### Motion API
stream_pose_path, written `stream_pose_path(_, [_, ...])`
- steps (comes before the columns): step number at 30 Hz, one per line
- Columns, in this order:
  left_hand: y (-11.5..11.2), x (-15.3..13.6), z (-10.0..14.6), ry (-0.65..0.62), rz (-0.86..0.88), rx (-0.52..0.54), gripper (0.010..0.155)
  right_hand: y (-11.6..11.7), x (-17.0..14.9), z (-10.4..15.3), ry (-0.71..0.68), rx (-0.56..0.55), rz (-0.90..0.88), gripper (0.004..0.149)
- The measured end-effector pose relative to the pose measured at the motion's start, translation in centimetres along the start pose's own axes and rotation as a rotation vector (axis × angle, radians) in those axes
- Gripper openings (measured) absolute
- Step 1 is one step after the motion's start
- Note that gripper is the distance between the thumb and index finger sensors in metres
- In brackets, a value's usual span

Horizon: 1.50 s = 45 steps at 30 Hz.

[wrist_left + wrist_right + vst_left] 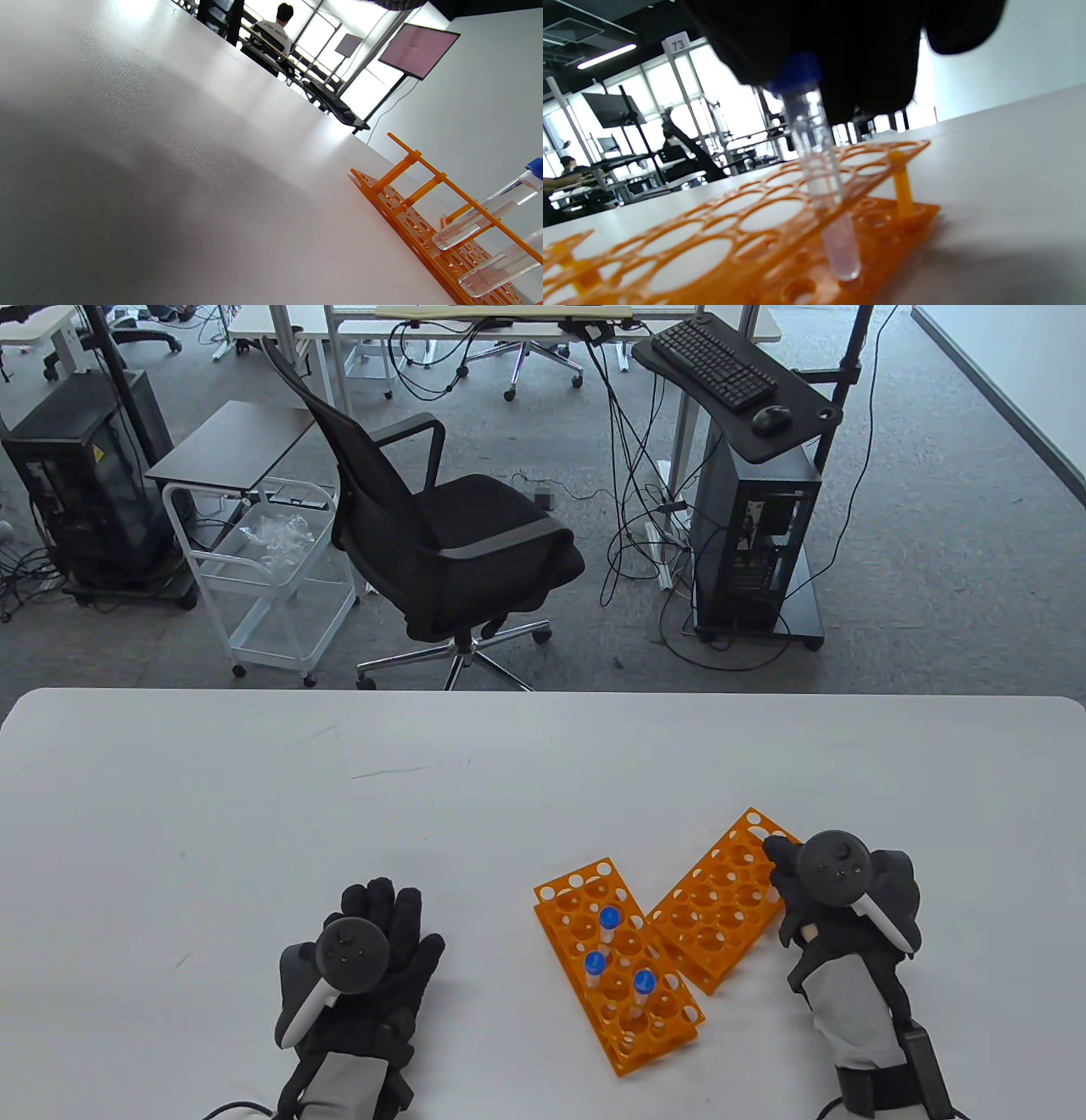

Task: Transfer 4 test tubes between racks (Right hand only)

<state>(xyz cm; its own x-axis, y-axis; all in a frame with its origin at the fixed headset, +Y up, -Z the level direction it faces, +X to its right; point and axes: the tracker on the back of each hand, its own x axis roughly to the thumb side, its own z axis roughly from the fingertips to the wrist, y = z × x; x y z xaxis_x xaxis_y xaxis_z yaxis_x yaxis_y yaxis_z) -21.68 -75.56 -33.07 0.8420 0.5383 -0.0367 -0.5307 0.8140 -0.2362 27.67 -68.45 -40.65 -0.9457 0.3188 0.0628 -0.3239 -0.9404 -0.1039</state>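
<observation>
Two orange racks lie side by side on the white table (254,814). The left rack (657,1027) holds three blue-capped test tubes (608,925), standing upright. My right hand (776,874) is over the right edge of the right rack (717,912). It grips a fourth tube by its blue cap. In the right wrist view this tube (818,169) stands in an edge hole of the rack (712,220), its tip down at the bottom plate, with my gloved fingers (865,55) around the cap. My left hand (382,925) rests flat on the table, fingers spread, left of the racks.
The left wrist view shows the left rack (407,212) from the side with two of its tubes (488,212). Beyond the table's far edge stand an office chair (441,543), a white cart (271,577) and a computer stand (747,517).
</observation>
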Motion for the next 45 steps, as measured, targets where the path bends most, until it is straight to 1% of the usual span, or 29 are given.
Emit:
stream_pose_path(15, [0.0,0.0,0.0,-0.002,0.001,0.001,0.068,0.3,0.1,0.0,0.015,0.03,0.007,0.047])
stream_pose_path(21, [0.0,0.0,0.0,-0.003,0.0,0.002,0.068,-0.6,0.6,0.3,-0.001,-0.007,-0.005,0.055])
stream_pose_path(25, [0.0,0.0,0.0,-0.005,-0.001,0.0,0.068,-1.8,2.0,0.9,-0.054,-0.057,-0.043,0.057])
stream_pose_path(32, [0.0,0.0,0.0,-0.007,-0.001,0.001,0.068,-3.3,5.7,2.0,-0.207,-0.071,-0.097,0.055])
stream_pose_path(38, [0.0,0.1,0.0,-0.011,-0.001,-0.001,0.068,-4.3,9.3,3.7,-0.35,-0.007,-0.162,0.05])
stream_pose_path(41, [0.0,0.1,0.0,-0.013,-0.001,-0.001,0.068,-3.8,10.7,4.1,-0.401,0.04,-0.142,0.05])
stream_pose_path(45, [0.0,0.1,0.0,-0.016,0.0,0.0,0.068,-2.7,12.1,4.5,-0.426,0.149,-0.102,0.05])
